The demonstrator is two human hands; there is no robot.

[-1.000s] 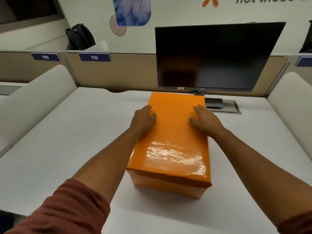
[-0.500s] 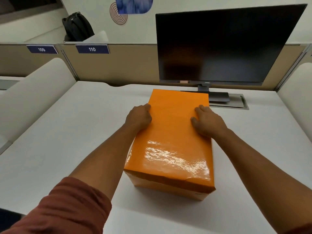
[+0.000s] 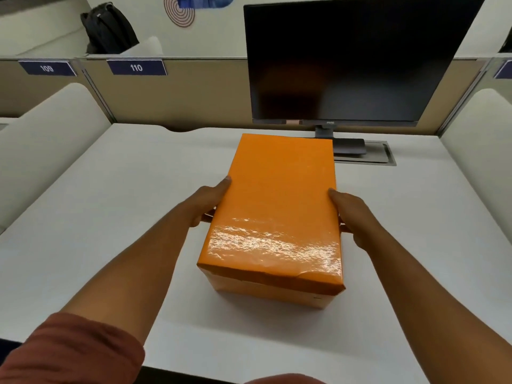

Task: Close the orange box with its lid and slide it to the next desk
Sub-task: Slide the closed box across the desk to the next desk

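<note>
Lidded orange box [image 3: 277,206] is clamped on desk [image 3: 110,217] between left hand [image 3: 209,202] and right hand [image 3: 350,214], fingers wrapped down its sides.

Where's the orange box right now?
The orange box sits mid-desk in the head view, lid on, just before the monitor, held between the left hand and right hand.

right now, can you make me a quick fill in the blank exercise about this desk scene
1. The lid on the orange box is ____, not off.
2. The left hand and right hand press the box's two long ____.
3. Behind the box stands a dark ____ with its screen off.
4. The nearer desk number sign reads ____.

Missing words: on; sides; monitor; 110
</note>
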